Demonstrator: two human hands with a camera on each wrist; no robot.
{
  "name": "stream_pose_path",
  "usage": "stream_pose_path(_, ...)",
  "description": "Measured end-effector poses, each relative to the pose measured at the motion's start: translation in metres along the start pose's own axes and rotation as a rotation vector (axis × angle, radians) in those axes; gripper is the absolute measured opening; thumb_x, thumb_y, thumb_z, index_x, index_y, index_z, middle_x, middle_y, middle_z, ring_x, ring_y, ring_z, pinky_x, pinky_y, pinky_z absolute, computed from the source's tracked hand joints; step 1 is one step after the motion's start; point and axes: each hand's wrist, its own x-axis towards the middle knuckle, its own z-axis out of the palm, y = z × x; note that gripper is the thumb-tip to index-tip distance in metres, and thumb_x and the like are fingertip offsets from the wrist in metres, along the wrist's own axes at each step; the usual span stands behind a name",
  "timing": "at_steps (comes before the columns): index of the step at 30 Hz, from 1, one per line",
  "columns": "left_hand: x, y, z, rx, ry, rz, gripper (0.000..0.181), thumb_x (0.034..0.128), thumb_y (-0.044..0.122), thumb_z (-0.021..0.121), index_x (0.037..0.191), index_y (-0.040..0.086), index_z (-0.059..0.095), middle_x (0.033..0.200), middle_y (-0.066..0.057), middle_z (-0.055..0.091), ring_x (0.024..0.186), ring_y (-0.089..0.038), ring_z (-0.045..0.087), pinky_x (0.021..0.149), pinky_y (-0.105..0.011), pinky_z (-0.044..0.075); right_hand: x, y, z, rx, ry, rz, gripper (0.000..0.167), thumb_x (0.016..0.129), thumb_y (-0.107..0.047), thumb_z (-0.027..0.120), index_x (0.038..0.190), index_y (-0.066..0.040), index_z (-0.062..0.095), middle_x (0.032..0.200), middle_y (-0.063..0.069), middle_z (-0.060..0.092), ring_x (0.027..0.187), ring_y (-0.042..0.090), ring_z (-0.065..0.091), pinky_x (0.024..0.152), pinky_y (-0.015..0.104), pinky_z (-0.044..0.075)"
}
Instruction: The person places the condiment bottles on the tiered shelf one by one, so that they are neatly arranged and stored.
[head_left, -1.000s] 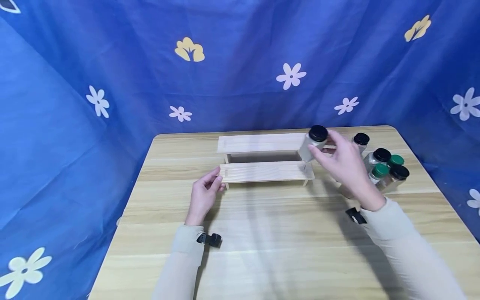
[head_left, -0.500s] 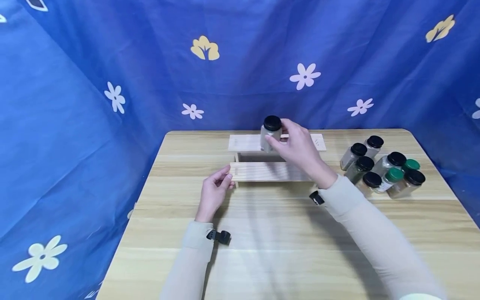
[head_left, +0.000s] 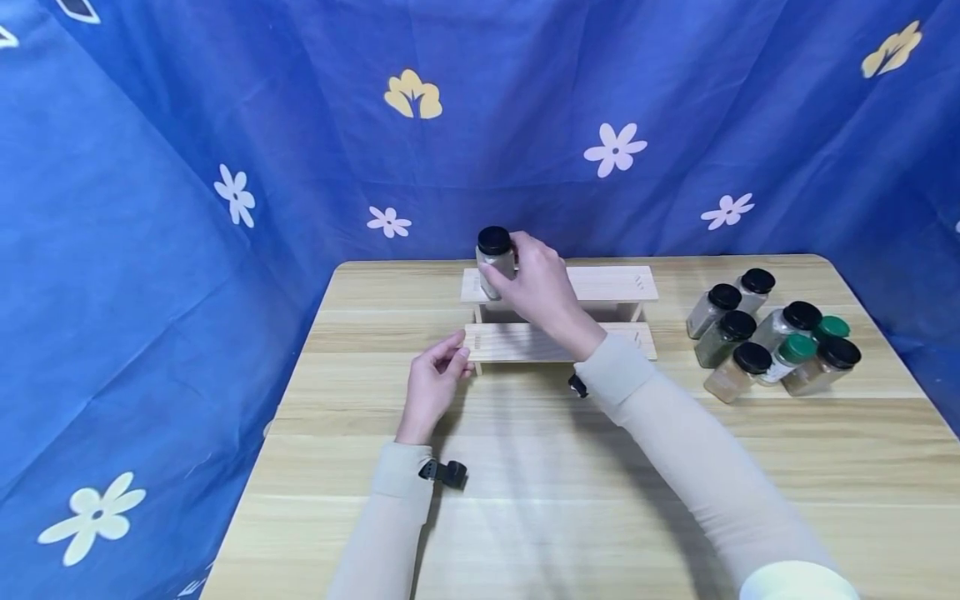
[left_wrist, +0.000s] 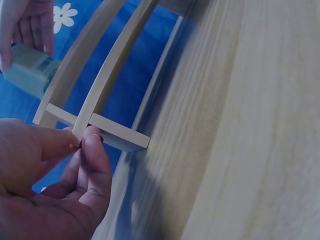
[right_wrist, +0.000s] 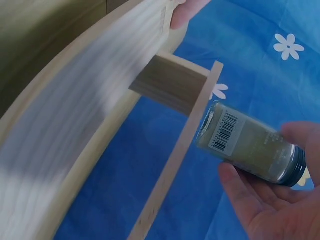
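Observation:
A spice jar (head_left: 493, 242) with a black lid stands almost upright over the left end of the rack's upper shelf (head_left: 603, 283). My right hand (head_left: 542, 283) grips its side between thumb and fingers. In the right wrist view a barcode label shows on the glass jar (right_wrist: 255, 145), its base close to the shelf edge; whether they touch I cannot tell. My left hand (head_left: 437, 377) pinches the left end of the rack's lower shelf (head_left: 517, 343). In the left wrist view, thumb and fingertips of the left hand (left_wrist: 55, 185) meet around the board's end.
Several more jars stand grouped on the right of the wooden table (head_left: 525, 517), some with black lids (head_left: 752, 358) and some with green lids (head_left: 798, 348). Behind the table hangs a blue flowered cloth (head_left: 495, 133).
My right hand has carried the jar leftward along the upper shelf, from its right end to its left end. My left hand keeps its hold on the lower shelf. The head view has shifted slightly.

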Motion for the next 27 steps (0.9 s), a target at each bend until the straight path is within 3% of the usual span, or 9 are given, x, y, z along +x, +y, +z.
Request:
stream_pose_path(8, 0.002, 0.0, 0.002, 0.007, -0.003, 0.005, 0.036, 0.1021, 0.004, 0.066, 0.138, 0.005, 0.067, 0.106, -0.025, 0.073, 0.085, -0.027, 0.075, 0.076, -0.023, 0.068, 0.001, -0.001, 0.007, -0.039, 0.023, -0.009, 0.048, 0.096, -0.038, 0.078, 0.124, 0.0, 0.066, 0.099, 0.012, 0.071, 0.088, 0.027, 0.065, 0.075, 0.041, 0.059)
stream_pose_path(13, 0.002, -0.003, 0.002, 0.012, -0.004, -0.002, 0.037, 0.1022, 0.006, 0.067, 0.139, 0.006, 0.067, 0.106, -0.022, 0.073, 0.083, -0.019, 0.074, 0.074, -0.019, 0.067, 0.0, 0.001, 0.005, -0.045, -0.016, -0.001, 0.054, 0.095, -0.043, 0.078, 0.129, -0.003, 0.065, 0.101, 0.01, 0.07, 0.091, 0.026, 0.065, 0.078, 0.04, 0.059)
stream_pose_path(20, 0.005, -0.004, 0.006, 0.015, -0.03, -0.017, 0.037, 0.1028, 0.007, 0.066, 0.14, 0.005, 0.066, 0.109, -0.024, 0.073, 0.083, -0.015, 0.074, 0.075, -0.019, 0.067, -0.019, 0.023, -0.018, -0.003, -0.064, 0.103, 0.079, 0.094, -0.052, 0.076, 0.149, -0.001, 0.052, 0.134, 0.015, 0.069, 0.116, 0.03, 0.072, 0.103, 0.045, 0.063)
stream_pose_path(23, 0.007, -0.005, 0.004, 0.018, -0.034, -0.016, 0.037, 0.1031, 0.008, 0.066, 0.14, 0.006, 0.066, 0.11, -0.024, 0.073, 0.082, -0.013, 0.074, 0.075, -0.018, 0.067, -0.031, 0.034, -0.032, -0.014, -0.069, 0.129, 0.08, 0.094, -0.053, 0.075, 0.151, -0.002, 0.051, 0.137, 0.016, 0.069, 0.119, 0.031, 0.072, 0.109, 0.047, 0.059)
stream_pose_path(27, 0.009, -0.007, -0.002, 0.001, -0.026, -0.032, 0.037, 0.1031, 0.008, 0.066, 0.14, 0.007, 0.066, 0.109, -0.022, 0.072, 0.082, -0.01, 0.074, 0.076, -0.018, 0.067, -0.045, 0.048, -0.05, -0.017, -0.058, 0.144, 0.076, 0.094, -0.051, 0.076, 0.149, -0.004, 0.053, 0.135, 0.016, 0.07, 0.117, 0.03, 0.074, 0.108, 0.047, 0.06)
